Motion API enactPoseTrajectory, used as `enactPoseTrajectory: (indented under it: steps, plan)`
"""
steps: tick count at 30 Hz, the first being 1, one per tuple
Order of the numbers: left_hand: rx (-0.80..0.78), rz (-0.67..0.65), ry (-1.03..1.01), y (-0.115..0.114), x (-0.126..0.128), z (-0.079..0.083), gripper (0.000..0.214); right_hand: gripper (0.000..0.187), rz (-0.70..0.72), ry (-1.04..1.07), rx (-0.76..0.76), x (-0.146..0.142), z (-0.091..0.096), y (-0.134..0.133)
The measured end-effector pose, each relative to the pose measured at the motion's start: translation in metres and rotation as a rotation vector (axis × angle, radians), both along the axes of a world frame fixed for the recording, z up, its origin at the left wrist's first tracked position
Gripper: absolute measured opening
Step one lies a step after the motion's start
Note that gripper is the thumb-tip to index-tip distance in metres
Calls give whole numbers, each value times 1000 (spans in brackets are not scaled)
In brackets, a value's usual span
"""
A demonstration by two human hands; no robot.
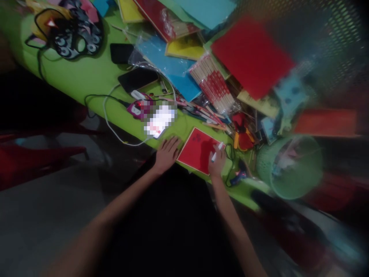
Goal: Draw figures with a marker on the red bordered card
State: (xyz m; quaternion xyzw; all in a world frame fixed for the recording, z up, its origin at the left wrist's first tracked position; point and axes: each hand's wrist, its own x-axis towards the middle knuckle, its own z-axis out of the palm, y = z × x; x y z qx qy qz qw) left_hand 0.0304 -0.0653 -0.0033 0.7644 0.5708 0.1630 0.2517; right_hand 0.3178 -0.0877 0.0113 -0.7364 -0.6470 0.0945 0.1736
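Observation:
A red square sheet (196, 150) with a pale border lies at the front edge of the green table, with small dark marks near its upper left. My left hand (168, 154) rests flat beside the sheet's left corner, fingers stretched out. In my right hand (216, 163), over the sheet's right side, is a white pen (217, 151), which looks like a marker; its tip is too blurred to make out. Just beyond my left hand a phone (160, 120) lies with its screen lit and pixelated, a white cable running from it.
Two dark phones, a purple gadget (140, 109) and cables lie to the left. Bundled wooden sticks (213, 82), coloured paper and a red sheet (252, 57) crowd the back. A glue gun (240, 173) lies right of my right hand, near a green basket (294, 167).

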Motion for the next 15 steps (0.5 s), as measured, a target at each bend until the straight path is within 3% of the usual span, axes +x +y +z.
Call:
enactPoseTrajectory:
  steps: [6, 9, 12, 15]
  plan:
    - [-234, 85, 53, -92, -48, -35, 44, 38, 7, -38, 23, 8, -1, -2]
    - [-387, 205, 124, -130, -79, -56, 48, 42, 20, -79, 29, 12, 1, -3]
    - [-533, 310, 205, -158, -109, -74, 48, 42, 31, -125, 32, 15, 4, -6]
    - [-622, 326, 223, -173, -133, -86, 43, 39, 43, -165, 58, 14, 8, -9]
